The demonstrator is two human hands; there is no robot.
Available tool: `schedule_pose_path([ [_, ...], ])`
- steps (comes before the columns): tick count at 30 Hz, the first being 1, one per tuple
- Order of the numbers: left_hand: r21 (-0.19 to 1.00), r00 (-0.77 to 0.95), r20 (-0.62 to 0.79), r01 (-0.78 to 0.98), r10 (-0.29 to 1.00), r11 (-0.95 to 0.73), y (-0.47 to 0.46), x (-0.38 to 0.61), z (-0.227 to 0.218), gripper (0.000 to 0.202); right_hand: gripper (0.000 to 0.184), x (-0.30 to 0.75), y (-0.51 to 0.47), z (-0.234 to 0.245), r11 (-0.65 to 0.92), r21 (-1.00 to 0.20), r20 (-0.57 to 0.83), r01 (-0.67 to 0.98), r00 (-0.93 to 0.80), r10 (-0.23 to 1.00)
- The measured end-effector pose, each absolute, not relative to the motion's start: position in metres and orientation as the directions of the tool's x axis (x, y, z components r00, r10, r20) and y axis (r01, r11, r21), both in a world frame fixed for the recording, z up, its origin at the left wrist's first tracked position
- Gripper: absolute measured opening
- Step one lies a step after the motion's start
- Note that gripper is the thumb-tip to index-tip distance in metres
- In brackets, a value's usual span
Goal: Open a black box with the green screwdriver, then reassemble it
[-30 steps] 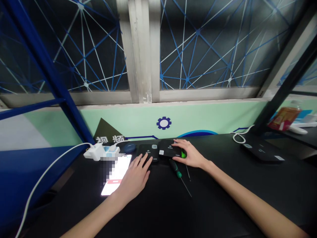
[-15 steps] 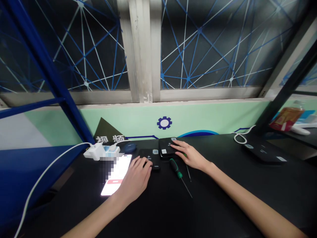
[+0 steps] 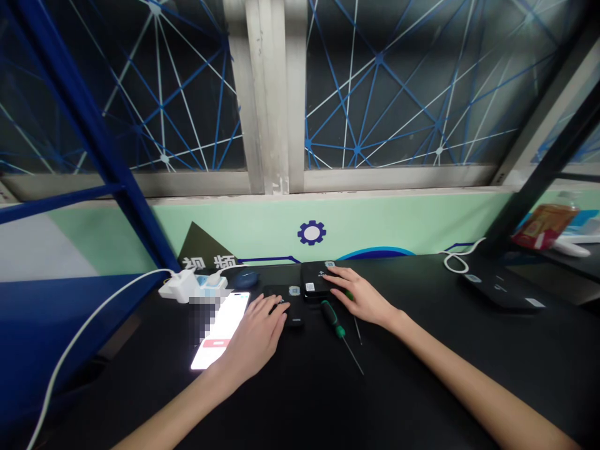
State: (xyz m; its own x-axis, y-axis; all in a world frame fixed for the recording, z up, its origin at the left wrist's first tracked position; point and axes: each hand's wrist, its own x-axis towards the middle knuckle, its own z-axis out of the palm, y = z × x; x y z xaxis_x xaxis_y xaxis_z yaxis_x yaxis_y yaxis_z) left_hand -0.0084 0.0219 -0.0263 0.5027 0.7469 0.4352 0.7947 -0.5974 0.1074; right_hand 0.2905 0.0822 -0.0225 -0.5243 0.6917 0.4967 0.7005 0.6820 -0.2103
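Note:
My left hand (image 3: 260,328) lies flat with outstretched fingers on a small black box (image 3: 295,307) with a pale sticker, covering its left part. Fingers apart, my right hand (image 3: 359,295) rests on the right side of another flat black box (image 3: 311,273), which bears a white square label. A green-and-black screwdriver (image 3: 333,319) lies just below that box, its shaft slanting toward me. The thin shaft of a second screwdriver (image 3: 357,330) shows under my right hand, most of its handle hidden. Beside my left wrist a phone (image 3: 227,319) has its screen lit.
A white power strip (image 3: 213,286) with plugs and a dark blue mouse (image 3: 246,279) sit at the back left. At the right lie a larger black device (image 3: 502,290) and a white cable (image 3: 455,260). A bottle (image 3: 548,222) stands beyond the dark post.
My left hand has shifted slightly left and down on its box, uncovering a little more of it. The right hand, boxes and screwdrivers stay nearly where they were.

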Motion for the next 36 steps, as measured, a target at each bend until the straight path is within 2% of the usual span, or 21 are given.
schedule_pose_path([
  [6, 0.157, 0.466, 0.428, 0.806, 0.774, -0.571, 0.022, -0.009, -0.025, 0.035, 0.040, 0.288, 0.081, -0.025, 0.666, -0.227, 0.498, 0.710, -0.503, 0.706],
  [12, 0.121, 0.408, 0.397, 0.864, 0.822, -0.488, 0.033, -0.019, -0.040, 0.061, 0.040, 0.286, 0.081, -0.028, 0.656, -0.237, 0.494, 0.716, -0.493, 0.716],
  [21, 0.171, 0.409, 0.389, 0.849, 0.826, -0.501, 0.030, -0.017, -0.029, 0.057, 0.041, 0.285, 0.078, -0.024, 0.652, -0.246, 0.479, 0.717, -0.495, 0.725],
  [36, 0.172, 0.415, 0.363, 0.850, 0.835, -0.497, 0.030, -0.017, -0.033, 0.058, 0.043, 0.284, 0.079, -0.026, 0.647, -0.237, 0.484, 0.724, -0.490, 0.725],
])
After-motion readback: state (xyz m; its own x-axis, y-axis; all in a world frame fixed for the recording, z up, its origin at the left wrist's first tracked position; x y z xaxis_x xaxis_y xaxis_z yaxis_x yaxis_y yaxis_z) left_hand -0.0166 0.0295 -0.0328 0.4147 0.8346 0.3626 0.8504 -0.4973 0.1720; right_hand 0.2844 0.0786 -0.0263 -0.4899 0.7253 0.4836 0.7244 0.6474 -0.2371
